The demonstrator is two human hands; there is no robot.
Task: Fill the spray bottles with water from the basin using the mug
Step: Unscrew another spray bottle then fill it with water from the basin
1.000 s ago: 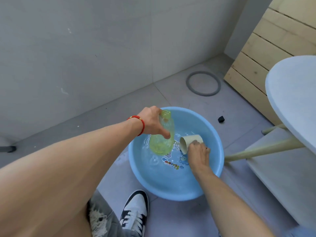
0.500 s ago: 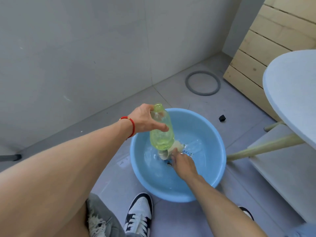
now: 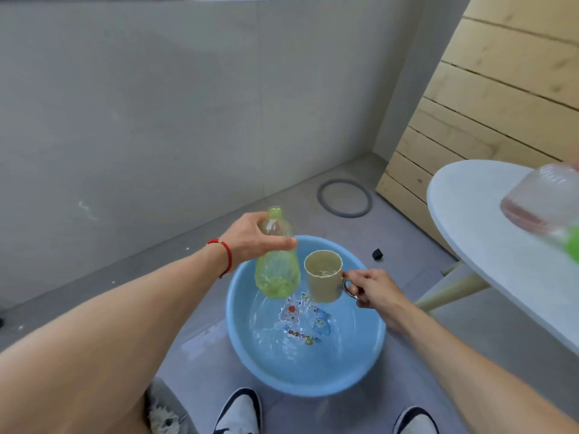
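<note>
A blue basin [image 3: 360,374] with shallow water and a cartoon print on its bottom sits on the floor. My left hand [image 3: 250,239] grips the upper part of an uncapped, translucent green bottle [image 3: 277,270], held nearly upright over the basin's far side with a little water in it. My right hand [image 3: 372,291] holds the handle of a beige mug [image 3: 324,278], upright with water inside, just right of the bottle and above the basin. Bottle and mug are close but apart.
A white round table [image 3: 488,242] stands at the right, bearing a pink bottle [image 3: 542,198] and a blurred green thing [image 3: 571,245] at its edge. A grey ring [image 3: 344,198] and a small black piece [image 3: 377,254] lie on the floor. My shoes [image 3: 238,415] stand before the basin.
My right hand has lifted the mug out of the water and turned it upright. My left hand has raised the green bottle slightly above the basin.
</note>
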